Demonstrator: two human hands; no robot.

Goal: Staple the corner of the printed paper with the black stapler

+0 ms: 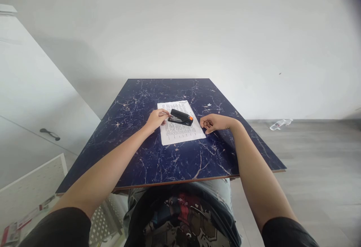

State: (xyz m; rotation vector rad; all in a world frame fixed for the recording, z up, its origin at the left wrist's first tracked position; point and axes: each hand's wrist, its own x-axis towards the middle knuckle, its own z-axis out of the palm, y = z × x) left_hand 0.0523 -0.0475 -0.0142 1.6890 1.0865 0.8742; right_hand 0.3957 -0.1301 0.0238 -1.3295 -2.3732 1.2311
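Observation:
A black stapler [182,117] with an orange end lies on a printed sheet of paper [180,136]. Its upper arm is raised from the base at the left end, where a metal part shows. My left hand [156,120] is at that end, over the paper's left side, with thumb and fingers pinched together. Whatever is between those fingertips is too small to make out. By the paper's right edge, my right hand [213,122] rests with loosely curled fingers, the thumb apart from them, and nothing visible in it.
The paper lies on a dark blue marbled table [175,164]. A small whitish scrap [209,105] is near the table's right side. A white cabinet [34,100] stands at left, a wall behind. Clear plastic packaging [280,124] lies on the floor at right.

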